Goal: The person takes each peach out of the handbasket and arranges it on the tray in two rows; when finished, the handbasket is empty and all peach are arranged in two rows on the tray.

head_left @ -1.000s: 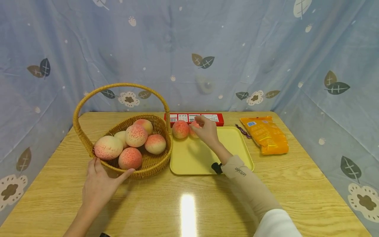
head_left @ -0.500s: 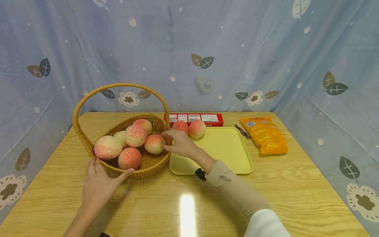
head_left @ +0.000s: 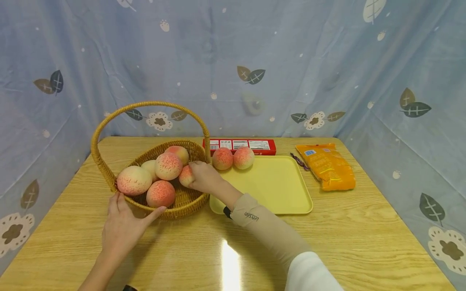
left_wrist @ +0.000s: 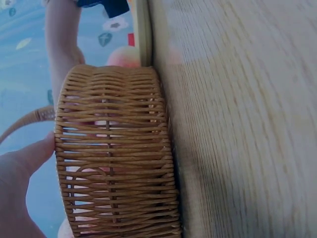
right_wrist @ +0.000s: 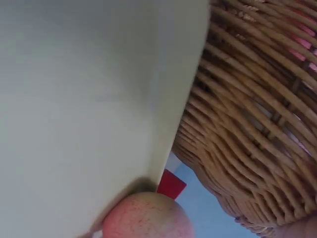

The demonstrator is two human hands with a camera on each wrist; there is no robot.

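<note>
A wicker basket [head_left: 189, 208] with a tall arched handle holds several pink-and-cream peaches [head_left: 168, 166]. My left hand [head_left: 121, 226] rests on the basket's near-left rim, thumb and fingers spread apart; in the left wrist view the thumb [left_wrist: 42, 151] touches the rim. My right hand [head_left: 205, 178] reaches over the right rim and grips a peach [head_left: 186, 176] inside; the hand covers part of that peach. Two more peaches, a redder one [head_left: 222, 158] and a paler one [head_left: 244, 157], sit side by side at the back left of a yellow tray [head_left: 273, 190].
Behind the tray lies a long red box [head_left: 260, 146]. To its right are an orange packet [head_left: 329, 167] and a small dark purple item [head_left: 299, 161]. The basket stands against the tray's left side. A patterned blue curtain [head_left: 233, 81] hangs behind the wooden table [head_left: 174, 254].
My right hand has moved left from a peach at the back of the tray into the basket and taken hold of a peach there. The left hand stays on the rim.
</note>
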